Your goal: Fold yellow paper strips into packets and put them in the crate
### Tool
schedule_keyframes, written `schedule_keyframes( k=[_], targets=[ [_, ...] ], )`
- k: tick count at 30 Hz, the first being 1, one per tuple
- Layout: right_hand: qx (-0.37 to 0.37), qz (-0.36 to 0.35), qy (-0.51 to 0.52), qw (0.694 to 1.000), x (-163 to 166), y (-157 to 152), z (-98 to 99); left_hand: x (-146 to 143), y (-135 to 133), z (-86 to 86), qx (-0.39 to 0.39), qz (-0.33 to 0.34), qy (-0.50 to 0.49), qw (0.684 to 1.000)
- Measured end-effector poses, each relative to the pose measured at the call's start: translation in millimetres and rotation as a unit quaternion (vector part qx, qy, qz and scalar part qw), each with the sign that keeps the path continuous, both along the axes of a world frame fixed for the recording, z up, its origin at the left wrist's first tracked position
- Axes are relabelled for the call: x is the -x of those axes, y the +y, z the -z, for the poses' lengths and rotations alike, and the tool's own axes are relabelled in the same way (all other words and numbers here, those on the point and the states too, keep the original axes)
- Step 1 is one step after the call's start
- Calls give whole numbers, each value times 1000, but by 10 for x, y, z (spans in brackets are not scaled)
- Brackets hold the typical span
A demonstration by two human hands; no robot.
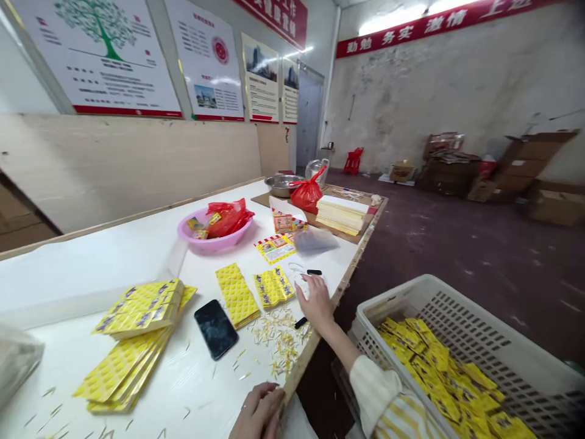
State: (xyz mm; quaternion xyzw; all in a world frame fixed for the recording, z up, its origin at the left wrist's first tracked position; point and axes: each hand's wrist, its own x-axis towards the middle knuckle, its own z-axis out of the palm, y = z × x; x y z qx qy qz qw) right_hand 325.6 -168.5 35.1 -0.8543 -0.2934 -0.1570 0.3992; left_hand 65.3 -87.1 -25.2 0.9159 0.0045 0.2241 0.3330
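My right hand reaches over the table's right edge, fingers stretched out and apart, touching a white patch near a small black object. Another black piece lies beside its wrist. My left hand rests at the near table edge with bent fingers close together; what they hold, if anything, is hidden. Just beyond it, thin yellow and white trimmings are scattered. Left of the right hand lie a short stack of yellow printed sachets and a longer stack of yellow patterned strips.
A black phone lies near larger yellow stacks. A pink basin, red bag, steel bowl and paper pile stand farther back. At right, a white crate holds yellow sachets.
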Motion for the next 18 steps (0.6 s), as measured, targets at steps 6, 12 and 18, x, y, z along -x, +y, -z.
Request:
schedule_keyframes(
  k=[6, 12, 18],
  targets=[
    [130, -118, -50, 983, 669, 1030, -24, 71, -99, -287, 76, -11, 29, 997],
    [276, -54, -52, 958, 877, 1501, 123, 74, -165, -429, 167, -43, 6, 985],
    [286, -40, -65, 955, 871, 1561, 151, 57, -161, -447, 239, -72, -10, 968]
  ],
)
